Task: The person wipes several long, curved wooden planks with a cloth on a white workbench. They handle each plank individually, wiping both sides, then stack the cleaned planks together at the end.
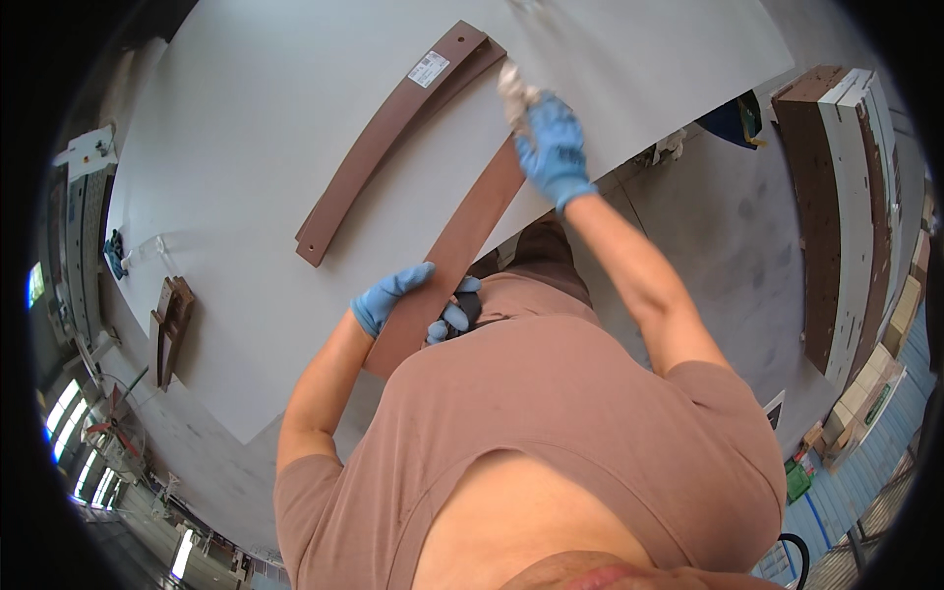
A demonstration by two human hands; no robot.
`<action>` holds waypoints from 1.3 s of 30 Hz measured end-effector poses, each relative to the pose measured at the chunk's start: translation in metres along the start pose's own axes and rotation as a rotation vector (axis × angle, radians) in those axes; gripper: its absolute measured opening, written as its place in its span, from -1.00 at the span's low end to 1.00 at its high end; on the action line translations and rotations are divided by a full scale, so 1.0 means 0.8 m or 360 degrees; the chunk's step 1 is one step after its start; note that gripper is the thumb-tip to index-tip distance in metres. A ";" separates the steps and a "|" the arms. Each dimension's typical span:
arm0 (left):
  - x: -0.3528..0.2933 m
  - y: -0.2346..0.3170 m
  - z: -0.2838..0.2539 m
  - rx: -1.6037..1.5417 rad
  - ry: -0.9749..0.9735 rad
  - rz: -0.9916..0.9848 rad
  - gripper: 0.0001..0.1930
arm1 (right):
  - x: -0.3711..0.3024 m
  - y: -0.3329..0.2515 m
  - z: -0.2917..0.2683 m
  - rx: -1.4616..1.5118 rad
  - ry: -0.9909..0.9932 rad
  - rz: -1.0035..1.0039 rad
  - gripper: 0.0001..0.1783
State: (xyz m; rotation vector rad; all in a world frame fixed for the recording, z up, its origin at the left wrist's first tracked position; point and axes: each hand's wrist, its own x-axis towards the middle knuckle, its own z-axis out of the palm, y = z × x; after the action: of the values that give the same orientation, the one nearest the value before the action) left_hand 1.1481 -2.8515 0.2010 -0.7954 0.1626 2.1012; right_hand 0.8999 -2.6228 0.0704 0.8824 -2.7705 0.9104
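Note:
A long, flat brown board (464,228) slants across the table's near edge in front of my body. My left hand (391,295), in a blue glove, is closed around its near end, with the thumb side on top and fingertips showing past the other edge. Something dark sits beside those fingertips; I cannot make out what. At the board's far end my right hand (559,147), also blue-gloved, grips a crumpled whitish rag (513,93), slightly blurred. Whether the rag touches the board is unclear. Two curved brown boards (379,138) lie overlapped on the table, the upper one bearing a white label.
The large pale table (236,147) spreads ahead and to the left. Small brown parts (172,329) and a clear bottle (157,248) are at its left side. Tall stacks of brown and white panels (836,216) stand at right. A fan (113,428) is at lower left.

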 end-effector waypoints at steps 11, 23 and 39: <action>0.003 -0.014 0.001 0.0005 -0.0075 0.0050 -0.15 | 0.022 0.076 -0.003 -0.0129 -0.0153 0.0246 -0.30; 0.006 -0.018 -0.003 -0.0090 -0.0098 -0.0013 -0.22 | 0.036 0.106 -0.026 0.0453 -0.0718 0.0552 0.11; 0.013 -0.023 -0.006 -0.0101 -0.0185 0.0008 -0.21 | 0.040 0.104 -0.024 0.0560 -0.0647 0.0644 0.08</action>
State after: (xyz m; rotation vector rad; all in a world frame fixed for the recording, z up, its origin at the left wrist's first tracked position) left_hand 1.1597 -2.8350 0.1943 -0.7081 0.0350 2.1599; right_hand 0.8253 -2.5732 0.0518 0.6015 -3.2752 1.4646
